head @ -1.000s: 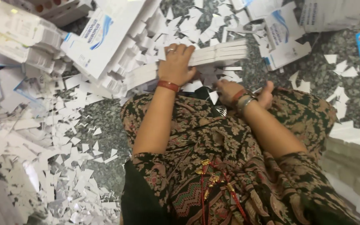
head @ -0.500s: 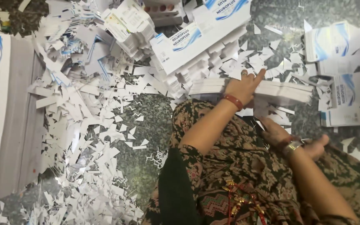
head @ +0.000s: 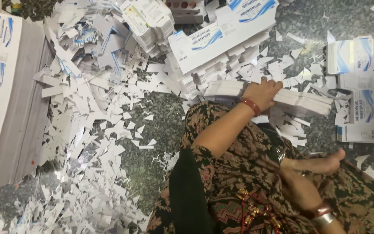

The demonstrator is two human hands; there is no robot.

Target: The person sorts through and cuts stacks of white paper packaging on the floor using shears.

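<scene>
Pressing down flat, fingers spread, the left hand (head: 262, 93) lies on a long stack of flattened white cartons (head: 301, 102) on the stone floor (head: 152, 112). Beyond the stack sits a taller pile of blue-printed cartons (head: 221, 32); paper offcuts (head: 91, 143) litter its near side. The right hand (head: 301, 190) rests in the lap, its grip unclear. Light and slippery, the stack probably wants squeezing by both ends.

Even, bright daylight; soft shadows, slight motion blur throughout.
</scene>
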